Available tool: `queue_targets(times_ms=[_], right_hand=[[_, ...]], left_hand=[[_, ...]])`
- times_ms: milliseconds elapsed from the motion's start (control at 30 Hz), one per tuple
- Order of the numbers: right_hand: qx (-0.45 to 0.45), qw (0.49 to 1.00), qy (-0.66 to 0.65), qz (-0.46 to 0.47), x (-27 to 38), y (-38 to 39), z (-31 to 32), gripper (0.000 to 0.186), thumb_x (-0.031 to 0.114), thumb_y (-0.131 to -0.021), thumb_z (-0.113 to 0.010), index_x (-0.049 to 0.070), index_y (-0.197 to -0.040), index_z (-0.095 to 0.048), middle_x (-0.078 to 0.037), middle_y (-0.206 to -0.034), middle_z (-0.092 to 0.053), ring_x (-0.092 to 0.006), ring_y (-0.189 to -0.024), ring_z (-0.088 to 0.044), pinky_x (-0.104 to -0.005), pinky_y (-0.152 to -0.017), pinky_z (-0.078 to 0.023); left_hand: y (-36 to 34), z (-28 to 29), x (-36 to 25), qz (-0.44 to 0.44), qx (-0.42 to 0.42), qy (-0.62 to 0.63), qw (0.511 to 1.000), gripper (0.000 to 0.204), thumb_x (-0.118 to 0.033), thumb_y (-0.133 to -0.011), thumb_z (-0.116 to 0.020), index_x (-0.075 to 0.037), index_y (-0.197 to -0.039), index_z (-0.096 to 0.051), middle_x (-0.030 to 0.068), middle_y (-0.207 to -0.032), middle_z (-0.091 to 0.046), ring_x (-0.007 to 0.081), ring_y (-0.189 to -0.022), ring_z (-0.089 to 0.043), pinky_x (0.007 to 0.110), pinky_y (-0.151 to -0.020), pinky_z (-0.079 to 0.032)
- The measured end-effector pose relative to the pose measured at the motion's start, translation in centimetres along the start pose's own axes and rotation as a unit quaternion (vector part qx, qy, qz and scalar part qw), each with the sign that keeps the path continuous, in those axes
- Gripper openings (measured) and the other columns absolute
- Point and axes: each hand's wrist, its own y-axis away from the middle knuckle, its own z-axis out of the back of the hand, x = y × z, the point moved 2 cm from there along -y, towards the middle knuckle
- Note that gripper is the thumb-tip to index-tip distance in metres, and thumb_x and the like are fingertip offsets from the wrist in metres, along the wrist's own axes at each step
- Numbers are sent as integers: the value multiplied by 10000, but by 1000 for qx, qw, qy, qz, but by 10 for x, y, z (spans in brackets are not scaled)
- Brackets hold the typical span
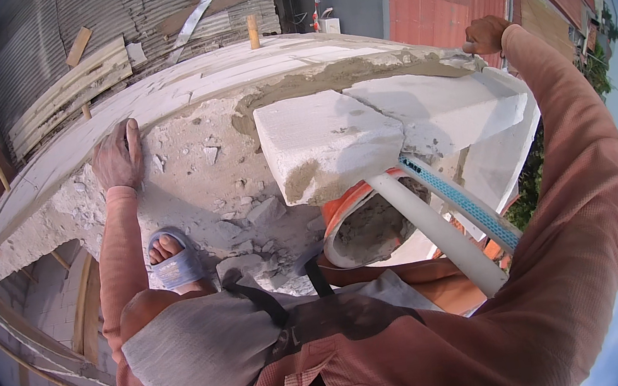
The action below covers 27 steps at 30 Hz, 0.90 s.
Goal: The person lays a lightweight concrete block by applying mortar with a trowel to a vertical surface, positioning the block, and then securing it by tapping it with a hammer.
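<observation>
My left hand (118, 155) lies on the edge of a rough concrete ledge (187, 158), fingers stretched out, with nothing in it. At the far right my right hand (487, 35) is curled closed by the end of a strip of wet grey mortar (340, 75). What it holds is hidden; a small greyish edge shows below it on the mortar. Two white lightweight blocks (329, 139) sit end to end along the near side of the mortar, a jagged joint between them. The nearer block has a mortar smear on its front corner.
An orange bucket (342, 208) with mortar residue stands below the blocks, beside a white pipe (439, 230) and a blue patterned strip (462, 200). Rubble (265, 213) lies around my sandalled foot (168, 250). An opening with planks (86, 304) drops away left. Corrugated roofing (17, 52) lies beyond.
</observation>
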Motion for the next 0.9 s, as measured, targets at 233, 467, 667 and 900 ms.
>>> queue_targets(times_ms=[233, 467, 667, 900], right_hand=[[-17, 997, -2, -70, -46, 33, -45, 485, 469, -891, -533, 67, -1012, -777, -210, -1112, -731, -369, -1059, -692, -472, -969, -519], [-3, 988, 51, -149, -111, 68, -75, 484, 440, -945, -484, 72, -1069, -772, -171, -1129, -738, -365, -1066, -696, -478, -969, -520], [80, 974, 17, -211, -100, 69, -40, 384, 318, -924, -556, 66, -1131, -759, -153, -1162, -739, -363, -1088, -699, -470, -943, -538], [128, 977, 21, -170, -63, 10, -46, 370, 259, -840, -719, 58, -1148, -762, -157, -1133, -751, -349, -1070, -709, -466, -912, -554]], left_hand=[[-2, -4, 3, 8, -1, -2, 1000, 498, -508, -1061, -397, -143, -1175, -716, 154, -1090, -733, 367, -1076, -654, 449, -988, -475], [-5, -4, -1, 0, 14, 2, 1000, 521, -510, -1070, -361, -137, -1167, -712, 168, -1081, -732, 372, -1067, -653, 453, -991, -462], [-1, -6, 3, 1, 13, 3, 1000, 518, -504, -1072, -361, -130, -1142, -712, 163, -1078, -734, 378, -1053, -654, 457, -973, -465], [1, -4, 7, 3, 20, 5, 1000, 520, -508, -1068, -377, -121, -1159, -712, 174, -1116, -726, 396, -1096, -638, 468, -976, -472]])
